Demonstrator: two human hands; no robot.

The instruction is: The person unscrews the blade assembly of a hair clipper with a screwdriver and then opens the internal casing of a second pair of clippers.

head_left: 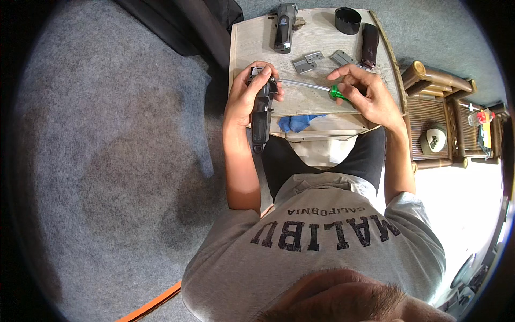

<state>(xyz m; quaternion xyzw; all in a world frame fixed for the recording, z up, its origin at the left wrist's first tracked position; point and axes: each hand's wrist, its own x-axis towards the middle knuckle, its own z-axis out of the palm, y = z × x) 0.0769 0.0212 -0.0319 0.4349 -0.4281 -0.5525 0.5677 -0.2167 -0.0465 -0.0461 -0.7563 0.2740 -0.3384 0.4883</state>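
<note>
My left hand (pixel 253 95) is wrapped round the upper part of a long black hair clipper (pixel 261 121), tilted upright at the table's left edge. The clipper's lower end hangs past the edge over my lap. In my right hand (pixel 370 99) is a screwdriver (pixel 306 85) with a green handle and a long metal shaft. Its shaft points left, and the tip meets the clipper's side near my left fingertips. My right thumb and fingers are closed on the handle, with the index finger lifted. What the tip touches is too small to make out.
On the small wooden table (pixel 322 102) lie grey metal blade pieces (pixel 307 63), another black clipper (pixel 286 29), a round black cup (pixel 347 21) and a dark oblong part (pixel 369 45). Blue cloth (pixel 295 123) sits below the front edge. A bamboo chair (pixel 429 115) bearing a cap (pixel 433 140) stands right.
</note>
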